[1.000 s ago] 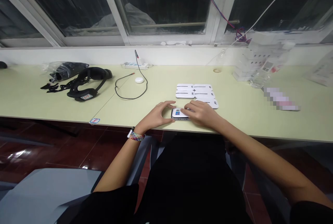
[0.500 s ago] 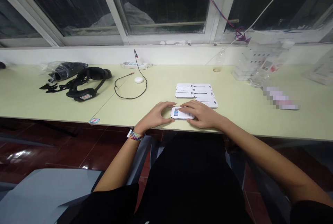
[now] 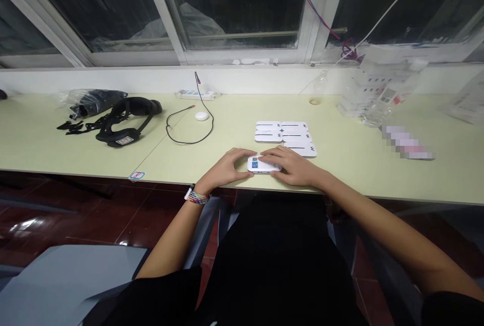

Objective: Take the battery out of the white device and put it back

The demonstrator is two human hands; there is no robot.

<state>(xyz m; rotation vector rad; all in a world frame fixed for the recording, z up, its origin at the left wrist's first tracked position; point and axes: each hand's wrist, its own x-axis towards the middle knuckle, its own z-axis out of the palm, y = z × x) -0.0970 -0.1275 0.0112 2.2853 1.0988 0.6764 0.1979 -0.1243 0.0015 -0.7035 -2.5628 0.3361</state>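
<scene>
Near the table's front edge lies a small white rounded rectangular device [image 3: 260, 165] with blue stickers on its upper face. My left hand [image 3: 227, 167] curves round its left end, thumb at the near edge and fingertips at the far edge. From the other side my right hand [image 3: 293, 165] grips it, thumb low at the near edge, with fingers covering part of the right end. Just beyond sit several similar white devices [image 3: 269, 136] in close rows, each marked with a black line and a "W"-like sign.
A black headset with straps [image 3: 126, 121] and a plastic bag [image 3: 96, 101] are at the left. A black cable [image 3: 189, 143] loops beside a round white case [image 3: 201, 116], before a power strip [image 3: 194, 95]. At right stand white boxes [image 3: 355, 96] and a clear bottle [image 3: 376, 114].
Both hands keep their hold on the white device. It has shifted very slightly left, and the right hand with it.
</scene>
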